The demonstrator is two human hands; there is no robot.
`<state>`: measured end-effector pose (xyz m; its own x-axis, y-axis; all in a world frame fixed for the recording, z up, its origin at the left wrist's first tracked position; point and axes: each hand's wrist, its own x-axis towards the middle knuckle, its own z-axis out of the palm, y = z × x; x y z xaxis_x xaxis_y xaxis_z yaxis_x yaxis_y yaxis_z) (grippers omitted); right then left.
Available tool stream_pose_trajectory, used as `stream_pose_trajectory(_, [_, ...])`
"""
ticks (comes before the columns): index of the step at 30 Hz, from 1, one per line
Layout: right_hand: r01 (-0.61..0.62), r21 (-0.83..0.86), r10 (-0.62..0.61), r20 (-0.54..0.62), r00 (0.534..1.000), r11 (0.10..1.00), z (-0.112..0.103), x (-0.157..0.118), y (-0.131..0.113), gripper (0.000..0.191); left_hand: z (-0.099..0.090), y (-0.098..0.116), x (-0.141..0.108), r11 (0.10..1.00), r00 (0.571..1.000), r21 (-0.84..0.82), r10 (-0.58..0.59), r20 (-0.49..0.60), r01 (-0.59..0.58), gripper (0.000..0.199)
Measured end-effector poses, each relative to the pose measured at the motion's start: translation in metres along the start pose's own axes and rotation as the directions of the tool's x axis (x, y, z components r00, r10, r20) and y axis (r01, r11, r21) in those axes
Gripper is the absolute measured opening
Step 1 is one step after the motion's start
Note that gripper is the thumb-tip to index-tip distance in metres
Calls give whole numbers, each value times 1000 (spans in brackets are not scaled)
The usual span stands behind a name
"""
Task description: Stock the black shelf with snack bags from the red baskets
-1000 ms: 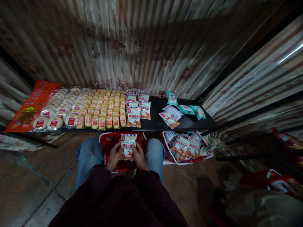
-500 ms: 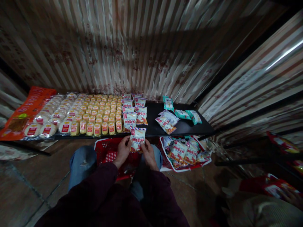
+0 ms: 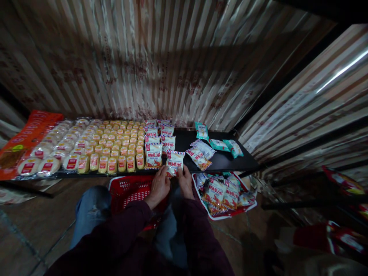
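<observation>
A small white snack packet (image 3: 175, 162) with red lettering is pinched between my two hands at the front edge of the black shelf (image 3: 184, 135). My left hand (image 3: 160, 187) grips its left lower side, and my right hand (image 3: 184, 181) its right lower side. Just left and behind stand two columns of matching snack packets (image 3: 153, 155). Loose on the shelf to the right lie more packets (image 3: 199, 157), beside several green packets (image 3: 220, 145).
Rows of yellow wrapped cakes (image 3: 112, 165), round white wrapped cakes (image 3: 48, 165) and an orange bag (image 3: 27, 134) fill the shelf's left. Below are a red basket (image 3: 115, 195) and another red basket (image 3: 224, 217) full of packets. A striped sheet (image 3: 138, 69) hangs behind.
Both hands have moved the packet forward and slightly right, from above the red basket to the shelf's front edge. The view has shifted a little.
</observation>
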<state>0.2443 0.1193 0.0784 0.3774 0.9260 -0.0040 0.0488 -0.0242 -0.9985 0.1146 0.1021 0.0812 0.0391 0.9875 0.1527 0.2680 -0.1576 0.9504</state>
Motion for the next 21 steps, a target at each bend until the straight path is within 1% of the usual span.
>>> stream_pose_trajectory(5, [21,-51,-21,-10,1000,998,2,21,4,53,8,0,11,991,998,134,20,52,-26,58])
stream_pose_trajectory(10, [44,-92,-47,-23,999,995,5,36,8,55,14,0,22,988,998,149,27,53,-35,58])
stream_pose_trajectory(14, [56,-96,-59,-22,998,994,7,45,9,56,17,3,29,976,998,215,29,63,-42,56])
stream_pose_trajectory(17, [78,-124,-81,-16,997,989,9,50,10,55,18,7,32,951,997,306,17,76,-39,55])
stream_pose_trajectory(21, [134,-185,-138,-7,990,973,10,54,14,54,15,15,32,894,993,446,-2,116,-50,55])
